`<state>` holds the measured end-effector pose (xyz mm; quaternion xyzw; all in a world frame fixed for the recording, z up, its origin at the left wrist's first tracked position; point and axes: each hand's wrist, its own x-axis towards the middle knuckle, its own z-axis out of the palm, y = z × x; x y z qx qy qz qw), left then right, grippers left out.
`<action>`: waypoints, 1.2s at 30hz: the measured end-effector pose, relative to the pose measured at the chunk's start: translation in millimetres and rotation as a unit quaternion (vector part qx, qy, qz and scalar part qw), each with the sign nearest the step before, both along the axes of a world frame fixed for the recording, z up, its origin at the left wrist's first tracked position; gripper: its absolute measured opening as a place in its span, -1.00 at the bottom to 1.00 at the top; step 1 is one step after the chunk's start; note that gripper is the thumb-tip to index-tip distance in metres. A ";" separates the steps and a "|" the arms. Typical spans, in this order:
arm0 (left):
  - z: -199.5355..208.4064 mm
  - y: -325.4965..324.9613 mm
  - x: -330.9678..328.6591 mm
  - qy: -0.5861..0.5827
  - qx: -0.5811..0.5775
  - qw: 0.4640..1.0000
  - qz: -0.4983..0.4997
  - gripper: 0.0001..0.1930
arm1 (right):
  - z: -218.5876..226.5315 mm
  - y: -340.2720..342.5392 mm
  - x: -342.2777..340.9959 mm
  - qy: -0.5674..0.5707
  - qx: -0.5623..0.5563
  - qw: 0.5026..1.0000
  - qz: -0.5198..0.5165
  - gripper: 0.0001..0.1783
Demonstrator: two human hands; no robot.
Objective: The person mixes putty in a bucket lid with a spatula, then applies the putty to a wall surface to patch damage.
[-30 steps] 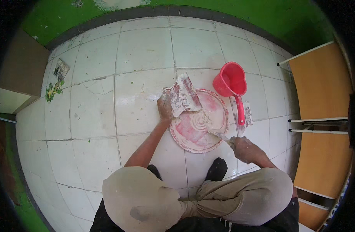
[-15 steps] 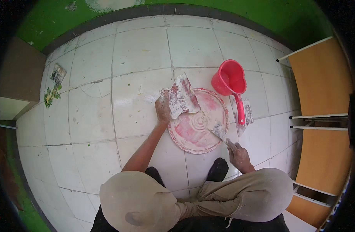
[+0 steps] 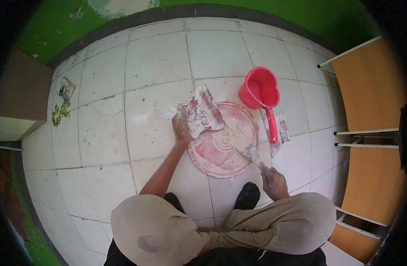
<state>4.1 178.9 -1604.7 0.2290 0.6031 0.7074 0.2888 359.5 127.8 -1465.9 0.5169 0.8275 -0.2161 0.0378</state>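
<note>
I squat over a round pink tray [image 3: 203, 162] smeared with white paste, lying on the tiled floor. My left hand [image 3: 181, 128] grips a flat plaster-caked board [image 3: 202, 114] that rests tilted over the tray's upper left rim. My right hand [image 3: 273, 181] holds a putty knife [image 3: 249, 153] whose blade reaches into the white paste near the tray's middle. A red scoop with a long handle [image 3: 260, 91] stands just beyond the tray to the upper right.
A second paste-covered trowel [image 3: 281, 133] lies on the floor right of the red scoop's handle. Wooden chairs or desks [image 3: 372, 93] stand along the right. A brown cabinet [image 3: 17, 95] sits at left, with scraps of litter [image 3: 64, 99] nearby. Green wall runs behind.
My right hand has moved the putty knife across the paste toward the tray's middle. My left hand and the board have stayed at the tray's upper left rim.
</note>
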 end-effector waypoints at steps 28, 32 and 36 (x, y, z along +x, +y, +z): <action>11.1 21.1 46.7 0.087 -0.005 0.996 -0.012 -0.58 | -32.4 90.7 59.7 0.174 -0.003 0.981 -0.082 -0.51; 34.6 20.8 59.4 0.050 0.009 0.999 0.003 -0.64 | -12.1 96.1 41.6 0.193 -0.184 0.932 -0.245 -0.42; 23.3 -6.3 23.7 -0.008 0.010 1.000 0.006 -0.67 | -13.2 87.8 7.8 0.258 -0.225 0.917 -0.207 -0.39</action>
